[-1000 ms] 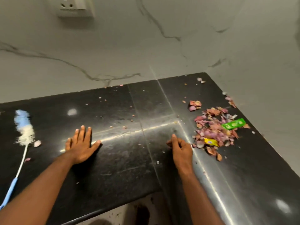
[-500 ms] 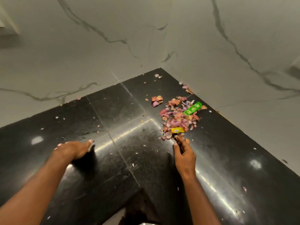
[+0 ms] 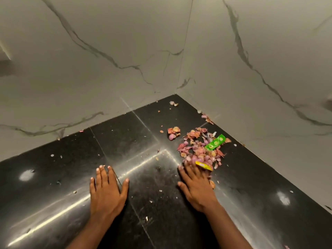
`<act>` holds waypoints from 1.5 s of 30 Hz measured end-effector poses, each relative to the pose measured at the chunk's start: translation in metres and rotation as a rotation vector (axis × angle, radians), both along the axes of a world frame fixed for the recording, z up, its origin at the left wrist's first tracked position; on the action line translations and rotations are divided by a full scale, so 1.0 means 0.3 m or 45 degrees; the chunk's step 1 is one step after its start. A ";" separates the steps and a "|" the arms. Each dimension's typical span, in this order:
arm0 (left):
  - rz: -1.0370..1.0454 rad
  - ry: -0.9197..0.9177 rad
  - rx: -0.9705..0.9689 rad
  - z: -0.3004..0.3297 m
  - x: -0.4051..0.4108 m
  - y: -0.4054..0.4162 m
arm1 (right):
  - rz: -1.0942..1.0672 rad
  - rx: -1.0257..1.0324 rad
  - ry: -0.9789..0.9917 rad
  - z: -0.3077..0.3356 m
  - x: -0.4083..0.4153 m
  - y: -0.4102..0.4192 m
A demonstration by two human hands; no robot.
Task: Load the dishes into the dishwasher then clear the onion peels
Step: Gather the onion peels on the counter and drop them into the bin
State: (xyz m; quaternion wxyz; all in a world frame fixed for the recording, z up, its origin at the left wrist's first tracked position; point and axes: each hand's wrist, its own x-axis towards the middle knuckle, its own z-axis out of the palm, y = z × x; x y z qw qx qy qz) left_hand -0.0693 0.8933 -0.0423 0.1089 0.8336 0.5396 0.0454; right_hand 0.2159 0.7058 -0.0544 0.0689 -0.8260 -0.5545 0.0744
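Both hands lie flat on the black counter (image 3: 71, 177), fingers spread and holding nothing. The left hand (image 3: 106, 193) is well apart from the onion peels (image 3: 197, 150), while the right hand (image 3: 197, 187) touches the near edge of the pile. The peels sit in the far right corner (a green wrapper (image 3: 215, 142) and a yellow wrapper (image 3: 203, 165) lie among them).

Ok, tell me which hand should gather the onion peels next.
Right. The right hand already touches the onion peels; the left hand lies flat on the black countertop, away from them.
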 end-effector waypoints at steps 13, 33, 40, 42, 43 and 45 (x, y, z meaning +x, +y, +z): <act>0.043 -0.564 0.178 -0.014 -0.019 0.098 | -0.285 0.419 0.128 -0.015 0.306 0.211; -0.263 -0.464 -0.077 0.069 0.698 0.294 | -0.353 0.298 0.111 0.011 0.287 0.211; -0.653 -0.457 -0.308 0.069 1.002 0.197 | -0.332 0.348 0.131 -0.012 0.293 0.209; -0.817 -0.629 -0.449 0.054 1.004 0.143 | -0.257 0.456 0.161 -0.015 0.296 0.202; -0.852 -0.757 -0.531 0.048 0.997 0.124 | -0.210 0.516 0.157 -0.016 0.296 0.198; -0.821 -1.084 -0.673 0.042 0.981 0.103 | -0.162 0.632 0.095 -0.020 0.298 0.192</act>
